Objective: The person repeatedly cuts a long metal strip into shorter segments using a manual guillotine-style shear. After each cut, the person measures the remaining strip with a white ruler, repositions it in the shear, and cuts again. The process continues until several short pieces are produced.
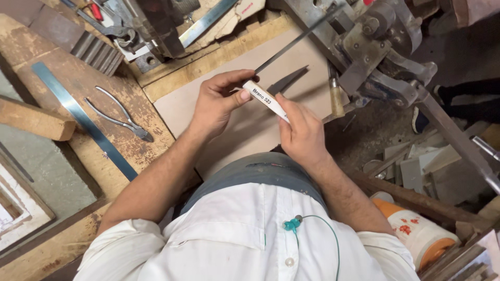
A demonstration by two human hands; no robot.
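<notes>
Both hands are up over the bench (172,106) now, and between them is a file with a white handle (265,100). My left hand (216,101) is closed round the upper end of that handle, thumb pressed flat along its side. My right hand (301,132) is wrapped round the lower end, fingers curled in. The dark blade (291,44) runs up and away from my left fingertips toward the grey vise (375,47) at the far edge. It's hovering in the air above the brown board (245,125), not resting on anything.

To do this well, I reckon the handle wants to stay in line with the blade, no twist between my two grips. I'd keep the thumb where it is for steadying.

Off to my left lie a pair of pliers (120,115) and a long steel rule (78,114), well apart from my hands.
</notes>
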